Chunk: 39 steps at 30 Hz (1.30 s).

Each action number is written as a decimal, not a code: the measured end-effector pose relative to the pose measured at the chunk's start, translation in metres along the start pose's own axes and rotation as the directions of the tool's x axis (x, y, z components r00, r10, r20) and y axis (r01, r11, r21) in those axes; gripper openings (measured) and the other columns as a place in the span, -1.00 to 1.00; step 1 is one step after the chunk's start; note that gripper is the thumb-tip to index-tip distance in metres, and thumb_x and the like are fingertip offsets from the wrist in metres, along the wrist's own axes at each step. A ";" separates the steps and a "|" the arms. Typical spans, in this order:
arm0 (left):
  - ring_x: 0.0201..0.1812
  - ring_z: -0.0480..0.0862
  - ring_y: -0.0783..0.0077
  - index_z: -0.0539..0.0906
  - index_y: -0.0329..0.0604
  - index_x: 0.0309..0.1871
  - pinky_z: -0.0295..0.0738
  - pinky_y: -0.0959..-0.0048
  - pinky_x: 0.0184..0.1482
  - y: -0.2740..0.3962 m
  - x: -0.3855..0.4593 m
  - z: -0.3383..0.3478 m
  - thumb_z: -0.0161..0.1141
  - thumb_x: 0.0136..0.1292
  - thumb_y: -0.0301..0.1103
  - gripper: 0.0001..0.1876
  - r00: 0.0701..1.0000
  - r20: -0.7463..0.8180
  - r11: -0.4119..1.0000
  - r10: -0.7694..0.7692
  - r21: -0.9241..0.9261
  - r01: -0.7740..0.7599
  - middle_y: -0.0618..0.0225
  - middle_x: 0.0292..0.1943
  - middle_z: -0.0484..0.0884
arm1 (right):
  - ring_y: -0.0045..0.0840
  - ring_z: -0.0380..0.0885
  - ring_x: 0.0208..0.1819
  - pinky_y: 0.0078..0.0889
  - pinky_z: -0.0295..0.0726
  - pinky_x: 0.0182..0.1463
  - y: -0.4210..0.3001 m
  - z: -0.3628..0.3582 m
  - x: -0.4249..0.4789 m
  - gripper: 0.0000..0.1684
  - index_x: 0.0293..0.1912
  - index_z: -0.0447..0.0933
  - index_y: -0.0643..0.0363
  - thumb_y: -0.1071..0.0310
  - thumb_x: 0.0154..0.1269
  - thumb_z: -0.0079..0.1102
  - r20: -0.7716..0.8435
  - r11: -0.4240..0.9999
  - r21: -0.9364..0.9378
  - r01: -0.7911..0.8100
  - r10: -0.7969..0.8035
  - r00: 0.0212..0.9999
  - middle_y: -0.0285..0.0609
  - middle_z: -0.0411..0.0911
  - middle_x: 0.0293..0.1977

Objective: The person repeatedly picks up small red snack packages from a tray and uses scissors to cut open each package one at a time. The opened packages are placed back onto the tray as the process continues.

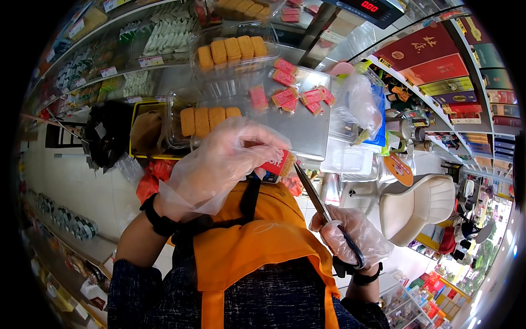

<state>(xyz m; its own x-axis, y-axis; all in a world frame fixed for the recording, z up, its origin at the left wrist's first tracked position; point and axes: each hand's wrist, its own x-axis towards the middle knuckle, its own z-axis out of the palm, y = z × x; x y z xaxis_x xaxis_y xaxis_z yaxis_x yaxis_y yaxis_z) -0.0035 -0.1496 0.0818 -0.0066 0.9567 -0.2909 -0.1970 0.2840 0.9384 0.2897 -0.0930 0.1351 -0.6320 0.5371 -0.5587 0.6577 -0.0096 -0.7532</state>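
Note:
In a clear plastic glove, my left hand [224,166] pinches a small red-wrapped biscuit packet [279,163] above the orange apron. My right hand [353,234], also gloved, grips a pair of scissors [314,193] by the handles, with the blade tips beside the packet's right end. Beyond my hands, several red-and-clear wrapped packets [284,96] lie on a metal tray [306,131]. Oblong biscuits [209,119] stand in a row in a clear plastic box to the left, partly hidden by my left hand; more biscuits [232,48] fill another clear box farther back.
A digital scale display [365,10] is at the top. Clear plastic containers [353,164] and a blue item [378,111] lie right of the tray. A yellow-rimmed bin [133,135] stands left, near a black bag [107,133]. A cream chair [419,205] is at the right.

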 end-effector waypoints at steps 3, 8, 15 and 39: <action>0.00 0.78 0.42 0.76 -0.38 0.10 0.74 0.44 0.02 -0.001 -0.002 0.000 0.23 0.54 -0.59 -0.82 1.000 -0.016 0.998 -0.024 -0.061 0.023 0.17 0.10 0.76 | -0.78 0.40 -0.54 -0.58 0.33 -0.42 -0.001 0.000 0.000 -0.38 -0.11 0.70 0.26 -0.20 0.54 0.20 0.030 0.997 0.040 -0.067 0.066 0.997 -0.45 0.49 -0.60; 0.01 0.79 0.41 0.76 -0.38 0.09 0.72 0.44 0.04 0.000 0.000 0.000 0.23 0.54 -0.58 -0.82 0.998 0.056 0.994 0.024 -0.107 -0.018 0.16 0.03 0.78 | -0.70 0.46 -0.53 -0.51 0.39 -0.40 -0.002 0.001 0.003 -0.33 -0.14 0.69 0.25 -0.28 0.50 0.22 0.060 0.997 0.072 0.005 -0.010 0.998 -0.40 0.52 -0.58; 0.01 0.80 0.34 0.76 -0.39 0.09 0.66 0.21 0.28 0.005 -0.004 -0.001 0.27 0.53 -0.52 -0.81 0.996 0.065 0.991 0.068 0.107 -0.074 0.21 -0.05 0.81 | -0.34 0.55 -0.52 -0.30 0.51 -0.35 -0.005 -0.001 0.005 -0.42 -0.24 0.62 0.12 -0.26 0.51 0.32 0.086 0.979 -0.173 0.107 -0.093 0.992 -0.22 0.55 -0.54; -0.14 0.85 0.14 -0.25 0.07 0.80 0.71 0.12 0.15 -0.023 0.016 0.001 0.33 0.27 -0.75 0.21 0.747 0.349 0.662 0.565 0.348 -0.663 0.11 -0.19 0.79 | 0.01 0.57 -0.51 -0.05 0.48 -0.39 -0.002 0.019 0.027 -0.25 -0.25 0.53 0.16 -0.44 0.47 0.22 0.077 0.907 -0.336 0.252 -0.240 0.968 0.00 0.48 -0.59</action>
<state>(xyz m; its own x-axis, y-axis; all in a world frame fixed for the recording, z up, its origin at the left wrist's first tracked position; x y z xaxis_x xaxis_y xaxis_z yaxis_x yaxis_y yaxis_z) 0.0024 -0.1405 0.0554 0.2257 0.8978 0.3782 0.2149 -0.4246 0.8795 0.2633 -0.0943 0.1149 -0.8013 0.4569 -0.3863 0.5752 0.4103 -0.7077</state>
